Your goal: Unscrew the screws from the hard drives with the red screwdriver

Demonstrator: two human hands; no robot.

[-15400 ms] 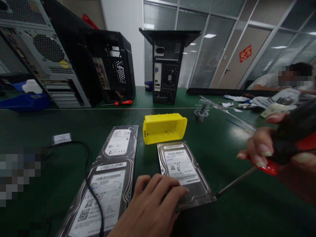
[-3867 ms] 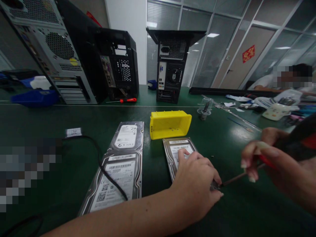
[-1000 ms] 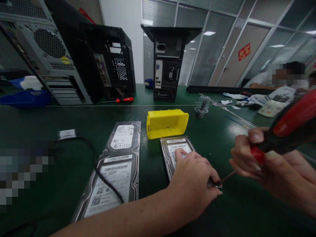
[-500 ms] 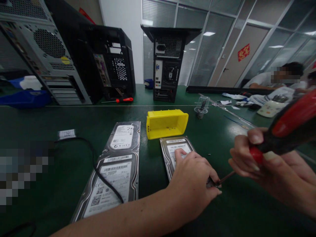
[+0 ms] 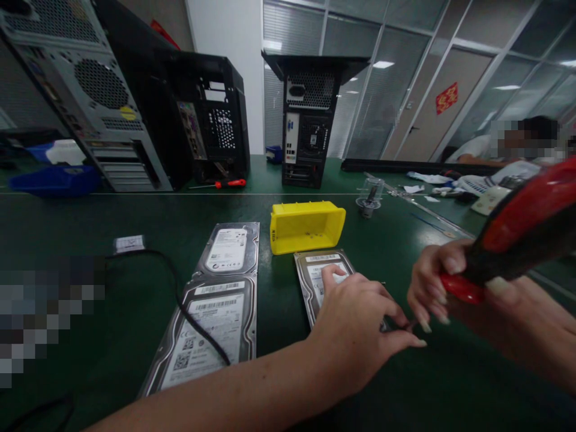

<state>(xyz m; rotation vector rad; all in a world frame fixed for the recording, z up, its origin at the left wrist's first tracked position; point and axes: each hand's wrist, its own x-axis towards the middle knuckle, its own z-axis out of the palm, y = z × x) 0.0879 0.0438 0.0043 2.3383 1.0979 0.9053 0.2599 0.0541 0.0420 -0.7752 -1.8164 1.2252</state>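
My left hand (image 5: pixel 355 324) lies over a hard drive (image 5: pixel 307 282), its fingers bent across the label and holding the drive. Its thumb and a fingertip reach past the drive's right side, close to the screwdriver's tip. My right hand (image 5: pixel 450 288) is closed around a large red-and-black screwdriver (image 5: pixel 517 222), which is tilted with its handle up to the right. The right fingertips are near the shaft and almost meet the left ones. My left hand hides much of the drive, and whether a screw is at the tip I cannot make out.
A yellow bin (image 5: pixel 275 228) with small screws inside stands behind the drive. Two hard drives (image 5: pixel 252 318) lie to the left, a black cable (image 5: pixel 198 329) crossing one. Computer cases (image 5: pixel 310 150) and a red-handled screwdriver (image 5: pixel 231 183) are at the back. A person (image 5: pixel 477 150) sits far right.
The screwdriver and my right hand have shifted slightly left, and the right fingers have come down around the shaft. My left thumb now stretches farther right, away from the drive.
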